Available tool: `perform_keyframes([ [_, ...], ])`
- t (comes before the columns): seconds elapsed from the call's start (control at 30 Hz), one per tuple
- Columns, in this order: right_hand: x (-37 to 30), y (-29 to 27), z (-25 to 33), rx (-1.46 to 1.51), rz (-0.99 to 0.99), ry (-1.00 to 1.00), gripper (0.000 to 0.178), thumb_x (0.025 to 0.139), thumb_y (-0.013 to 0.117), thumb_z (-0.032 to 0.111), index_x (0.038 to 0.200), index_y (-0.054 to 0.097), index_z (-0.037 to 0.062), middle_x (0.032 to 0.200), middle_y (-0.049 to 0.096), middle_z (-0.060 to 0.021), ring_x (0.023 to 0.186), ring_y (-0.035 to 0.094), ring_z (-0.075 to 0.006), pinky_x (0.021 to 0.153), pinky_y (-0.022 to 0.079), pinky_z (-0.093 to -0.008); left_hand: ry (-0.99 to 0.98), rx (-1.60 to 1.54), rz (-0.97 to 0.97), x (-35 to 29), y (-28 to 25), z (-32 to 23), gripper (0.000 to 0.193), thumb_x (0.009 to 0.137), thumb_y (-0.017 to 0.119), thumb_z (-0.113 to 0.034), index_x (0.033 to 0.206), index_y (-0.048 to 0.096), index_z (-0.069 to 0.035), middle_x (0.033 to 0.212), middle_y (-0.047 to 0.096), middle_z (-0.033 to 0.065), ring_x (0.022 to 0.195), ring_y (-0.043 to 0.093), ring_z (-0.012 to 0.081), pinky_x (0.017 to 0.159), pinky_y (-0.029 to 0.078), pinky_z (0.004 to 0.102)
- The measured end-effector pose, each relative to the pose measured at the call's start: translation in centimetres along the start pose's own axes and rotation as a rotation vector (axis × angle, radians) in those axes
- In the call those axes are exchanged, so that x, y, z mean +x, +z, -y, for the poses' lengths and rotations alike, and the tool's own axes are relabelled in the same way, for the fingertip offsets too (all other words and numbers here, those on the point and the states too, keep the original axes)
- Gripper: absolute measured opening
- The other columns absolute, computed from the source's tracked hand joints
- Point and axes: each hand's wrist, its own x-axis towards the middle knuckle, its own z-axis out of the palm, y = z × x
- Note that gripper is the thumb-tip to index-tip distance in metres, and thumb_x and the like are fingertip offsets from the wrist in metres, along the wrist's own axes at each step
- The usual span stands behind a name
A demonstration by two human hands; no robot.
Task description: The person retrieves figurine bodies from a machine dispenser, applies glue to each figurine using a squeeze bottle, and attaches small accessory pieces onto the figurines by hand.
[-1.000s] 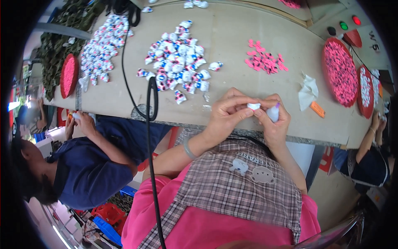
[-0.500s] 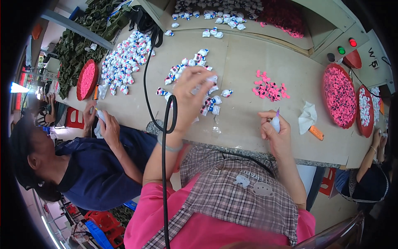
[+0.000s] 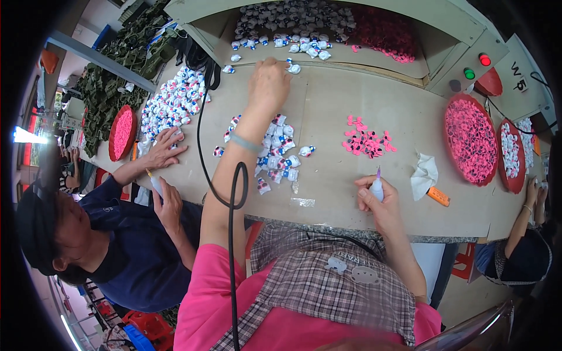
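Observation:
My left hand (image 3: pixel 269 85) reaches far over the bench, back of the hand up, to some small white-and-blue figures (image 3: pixel 294 69) in front of the shelf opening. Its fingertips are hidden, so whether they grip one cannot be told. Under and beside my left forearm lies a loose pile of similar white, blue and pink figures (image 3: pixel 280 143). My right hand (image 3: pixel 383 205) is closed around a small white squeeze bottle (image 3: pixel 376 189), its thin purple tip pointing up. Beyond that hand, small flat pink pieces (image 3: pixel 367 140), some with dark spots, lie scattered on the bench.
A black cable (image 3: pixel 202 134) hangs in front of my left arm. To the right are a crumpled white tissue (image 3: pixel 424 175), an orange tool (image 3: pixel 439 196) and red trays of pink pieces (image 3: pixel 471 140) and white pieces (image 3: pixel 512 155). A co-worker (image 3: pixel 134 240) sits close on the left.
My left hand has moved away from me, from above the pile to the figures by the shelf. My right hand still holds the bottle. The co-worker's hand now rests by the left pile.

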Motion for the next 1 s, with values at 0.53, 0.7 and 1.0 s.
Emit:
perform_keyframes([
  [0.53,-0.4,-0.5,0.5,0.138,0.039,-0.069,0.026,0.088,0.057,0.01,0.111,0.048,0.005,0.092,0.054,-0.0045,0.065,0.052,-0.0089,0.054,0.039,-0.021,-0.157,-0.866,0.475,-2.9,-1.0,-6.7,0.02,0.082,0.066,-0.005,0.098,0.059,0.003,0.095,0.063,0.0095,0.085,0.062,0.0151,0.072,0.05,0.0252],
  [0.7,-0.9,-0.9,2.3,0.135,0.026,-0.181,0.023,0.087,0.05,0.004,0.109,0.043,0.0049,0.103,0.049,-0.0074,0.072,0.051,-0.0101,0.056,0.039,-0.0228,-0.272,-1.382,0.63,-10.4,-4.0,-9.6,0.021,0.086,0.061,-0.001,0.107,0.06,0.001,0.104,0.065,0.0096,0.092,0.063,0.0143,0.076,0.051,0.025],
  [1.0,-1.6,-1.0,2.7,0.074,-0.117,-0.365,0.031,0.085,0.064,0.002,0.114,0.054,-0.0005,0.096,0.057,-0.0094,0.067,0.058,-0.0107,0.051,0.043,-0.0205,-0.406,-1.782,0.635,-15.9,-3.9,-10.8,0.03,0.088,0.06,-0.003,0.118,0.056,0.003,0.107,0.063,0.0122,0.093,0.064,0.018,0.082,0.051,0.0271],
])
